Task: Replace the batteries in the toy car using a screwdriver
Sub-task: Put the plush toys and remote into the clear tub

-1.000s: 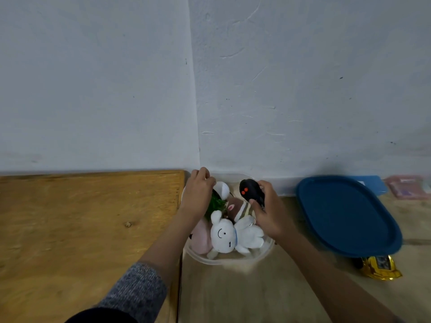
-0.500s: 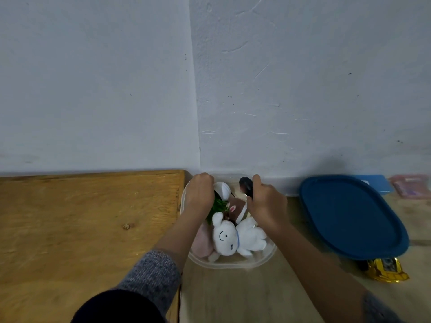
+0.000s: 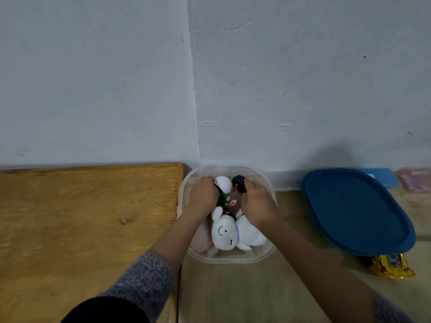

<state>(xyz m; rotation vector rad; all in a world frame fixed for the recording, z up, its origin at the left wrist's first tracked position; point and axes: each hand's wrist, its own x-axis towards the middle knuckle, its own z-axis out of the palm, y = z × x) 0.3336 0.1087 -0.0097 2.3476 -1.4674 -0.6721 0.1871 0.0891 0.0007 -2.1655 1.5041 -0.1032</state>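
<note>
Both hands reach into a clear plastic container (image 3: 262,254) of soft toys set against the wall: the left hand (image 3: 203,193) is curled knuckles-up, its fingers hidden so that any hold cannot be told, while the right hand (image 3: 256,201) has its fingers closed around a black object with red dots (image 3: 239,183). A white plush rabbit (image 3: 225,231) lies just nearer than both sets of fingers. The gold toy car (image 3: 391,266) rests well apart to the right of the right fingers, beside the blue lid (image 3: 354,213).
</note>
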